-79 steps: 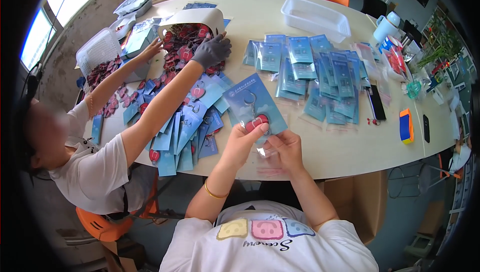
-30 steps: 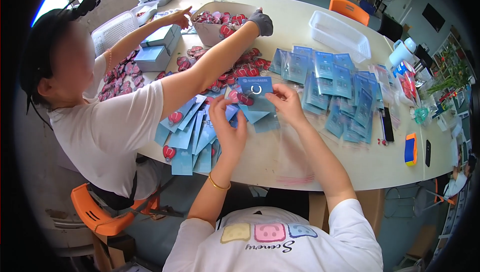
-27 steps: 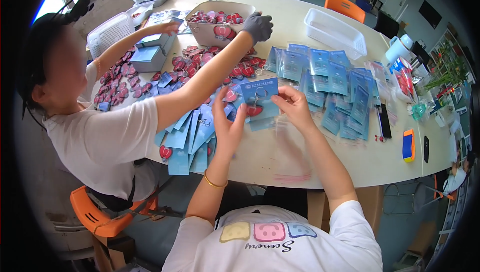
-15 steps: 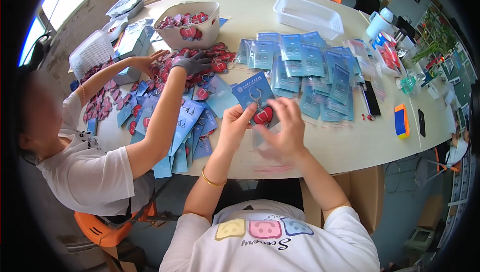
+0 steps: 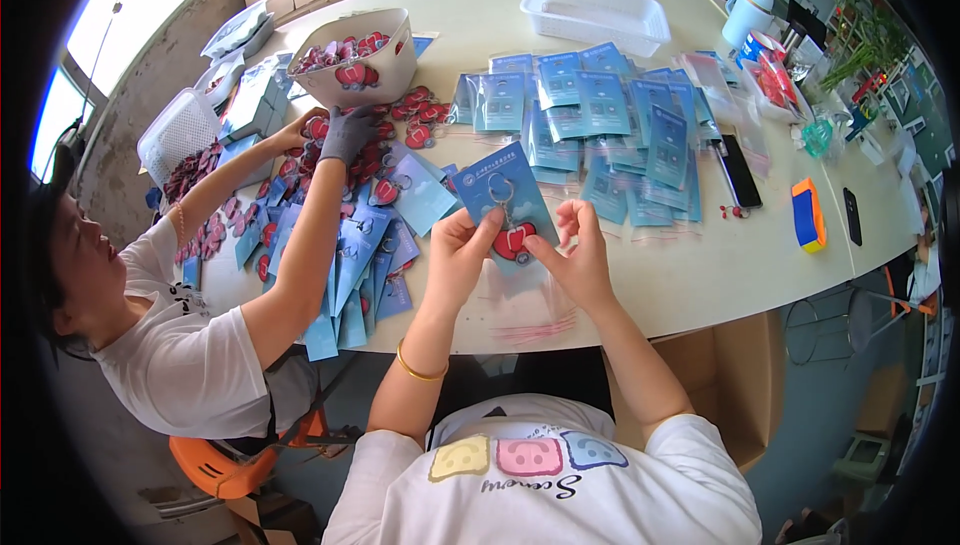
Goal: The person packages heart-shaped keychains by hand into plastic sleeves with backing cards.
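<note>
My left hand (image 5: 462,253) grips a blue backing card (image 5: 508,185) by its lower left edge, thumb on the front. On the card lies a keychain, its metal ring near the middle and its red heart-shaped charm (image 5: 515,242) at the bottom. The thumb of my right hand (image 5: 580,263) touches the charm's right side, while its fingers are bent and apart from the thumb. Below my hands, clear plastic bags (image 5: 525,310) with pinkish-red edges lie on the table. To the left, blue cards with red keychains (image 5: 355,255) are heaped.
At left a co-worker's gloved hand (image 5: 350,133) and bare hand reach into a pile of red keychains, beside a full beige bin (image 5: 385,75). Bagged blue cards (image 5: 605,110) are stacked beyond my right hand. Further off are a white tray (image 5: 640,35), a phone (image 5: 738,173) and an orange-blue object (image 5: 808,215).
My right hand has come in toward the card, its thumb now on the charm. My left hand keeps hold of the card. The co-worker's hands have shifted within the pile.
</note>
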